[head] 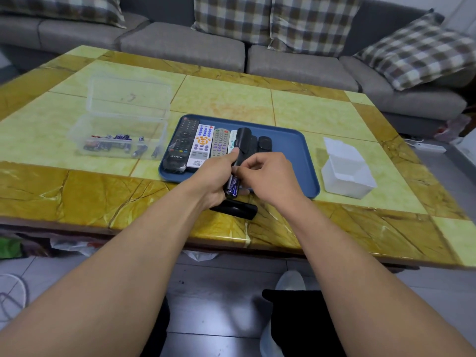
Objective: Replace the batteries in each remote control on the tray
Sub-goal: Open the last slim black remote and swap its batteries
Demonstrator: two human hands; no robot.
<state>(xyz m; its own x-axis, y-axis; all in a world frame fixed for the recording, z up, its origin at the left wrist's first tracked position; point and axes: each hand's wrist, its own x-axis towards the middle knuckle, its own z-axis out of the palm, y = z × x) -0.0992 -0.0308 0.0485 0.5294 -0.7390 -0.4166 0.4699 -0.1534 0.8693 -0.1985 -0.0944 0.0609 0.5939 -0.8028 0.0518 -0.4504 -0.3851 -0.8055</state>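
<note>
Head view: a grey sofa with checked cushions stands behind a yellow-green marble tabletop. On the tabletop lie a blue tray, a clear open box of batteries to its left and a white container to its right. Remotes lie side by side on the tray: a black remote, a white remote with orange keys and a grey remote. The left hand is wrapped around a black remote control, back side up, above the tray's near edge. The right hand pinches at its open compartment, where a battery shows. A black battery cover lies on the tabletop just below the hands.
</note>
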